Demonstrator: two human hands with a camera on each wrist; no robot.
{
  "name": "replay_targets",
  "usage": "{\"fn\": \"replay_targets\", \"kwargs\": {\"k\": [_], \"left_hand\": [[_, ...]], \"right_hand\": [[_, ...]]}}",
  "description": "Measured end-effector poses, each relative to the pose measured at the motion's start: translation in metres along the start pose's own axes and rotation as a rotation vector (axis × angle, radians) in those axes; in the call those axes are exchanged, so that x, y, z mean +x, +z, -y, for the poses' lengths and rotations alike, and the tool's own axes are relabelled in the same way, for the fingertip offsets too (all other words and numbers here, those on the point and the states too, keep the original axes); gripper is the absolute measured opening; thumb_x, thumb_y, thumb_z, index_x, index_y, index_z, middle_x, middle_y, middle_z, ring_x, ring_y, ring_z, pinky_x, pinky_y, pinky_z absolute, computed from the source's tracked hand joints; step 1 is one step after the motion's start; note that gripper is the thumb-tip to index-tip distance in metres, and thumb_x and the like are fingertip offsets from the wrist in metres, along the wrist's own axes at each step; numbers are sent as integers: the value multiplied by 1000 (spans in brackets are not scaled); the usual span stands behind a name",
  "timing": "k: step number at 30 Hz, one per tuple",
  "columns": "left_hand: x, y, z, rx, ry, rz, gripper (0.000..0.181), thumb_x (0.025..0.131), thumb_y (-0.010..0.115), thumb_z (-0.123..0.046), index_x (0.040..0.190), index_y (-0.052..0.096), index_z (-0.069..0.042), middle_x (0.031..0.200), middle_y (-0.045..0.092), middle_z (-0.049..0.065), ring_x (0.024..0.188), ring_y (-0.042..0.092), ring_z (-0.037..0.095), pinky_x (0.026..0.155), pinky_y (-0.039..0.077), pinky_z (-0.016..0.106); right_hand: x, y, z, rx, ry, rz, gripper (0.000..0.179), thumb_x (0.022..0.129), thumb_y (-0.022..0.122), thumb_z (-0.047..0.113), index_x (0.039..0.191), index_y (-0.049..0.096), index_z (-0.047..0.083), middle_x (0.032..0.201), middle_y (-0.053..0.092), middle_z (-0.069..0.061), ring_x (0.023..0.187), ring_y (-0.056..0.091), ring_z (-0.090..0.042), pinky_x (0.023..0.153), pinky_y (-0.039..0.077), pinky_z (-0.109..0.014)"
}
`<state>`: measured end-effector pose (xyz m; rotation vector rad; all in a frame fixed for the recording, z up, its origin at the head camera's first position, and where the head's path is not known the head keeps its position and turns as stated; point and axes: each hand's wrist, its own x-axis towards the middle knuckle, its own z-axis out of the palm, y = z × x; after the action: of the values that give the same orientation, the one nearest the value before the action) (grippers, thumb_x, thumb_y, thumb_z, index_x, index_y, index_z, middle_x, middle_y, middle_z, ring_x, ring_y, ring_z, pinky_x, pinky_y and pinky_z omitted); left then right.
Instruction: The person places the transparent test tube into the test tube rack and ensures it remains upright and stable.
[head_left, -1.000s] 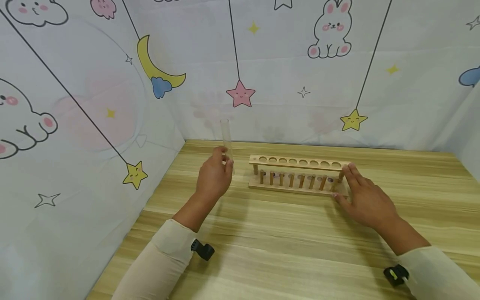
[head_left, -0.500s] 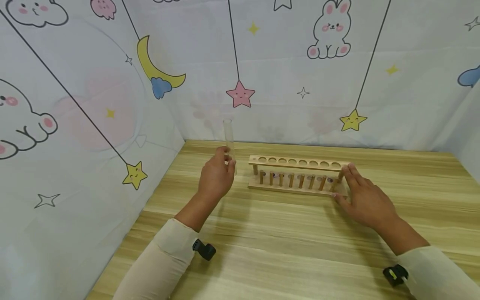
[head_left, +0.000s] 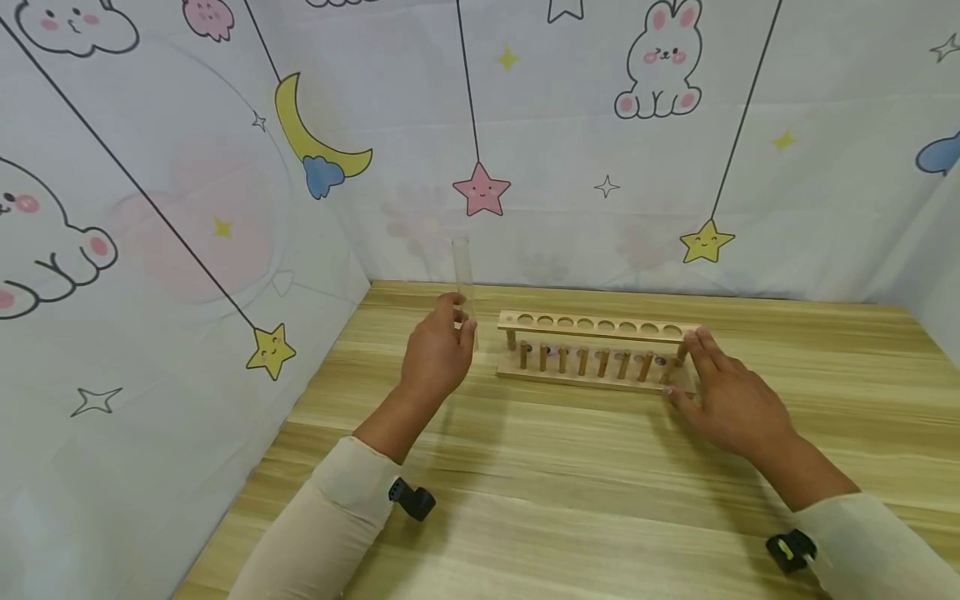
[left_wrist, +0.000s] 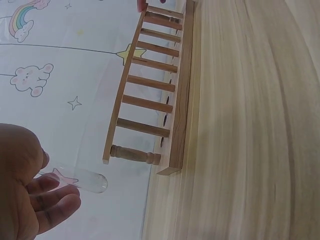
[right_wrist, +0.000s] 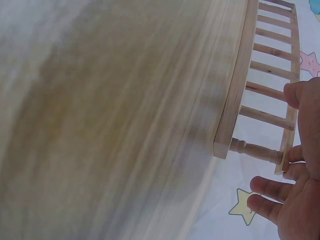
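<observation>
Over the bench's (head_left: 570, 500) near side reach two pale sleeves (head_left: 311, 525), a small black device (head_left: 412, 498) at each cuff. Further in, the right hand (head_left: 738, 404) rests against the right end of a wooden rack (head_left: 582, 361), thumb and fingers spread apart, a finger touching the end of the top bar. The left hand (head_left: 438, 354) pinches a clear glass tube (head_left: 462, 262) between thumb and fingers, its rounded end down, clear of the bench, nearly upright and just beside the rack's left end. The rack stands toward the bench's back edge, roughly along it, with round holes through its top bar and a row of pegs on its base. Beyond that edge hangs a white printed cloth (head_left: 562, 242).
</observation>
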<state>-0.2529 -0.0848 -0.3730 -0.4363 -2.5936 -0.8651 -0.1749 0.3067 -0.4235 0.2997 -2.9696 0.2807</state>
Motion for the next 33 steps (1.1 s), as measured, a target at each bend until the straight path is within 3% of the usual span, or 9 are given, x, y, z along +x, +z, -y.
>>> {"fn": "replay_targets", "kwargs": {"k": [33], "left_hand": [[2,6,-11,-34,0,19,36,107,59,-17,138,49,-3,115,72,12,79,73,20,61,55,39]], "right_hand": [[0,1,-1,-1,-3,-12,87,106,50,53,162,13,-3,166,11,-28,130,43,-58,90,45,-67]]}}
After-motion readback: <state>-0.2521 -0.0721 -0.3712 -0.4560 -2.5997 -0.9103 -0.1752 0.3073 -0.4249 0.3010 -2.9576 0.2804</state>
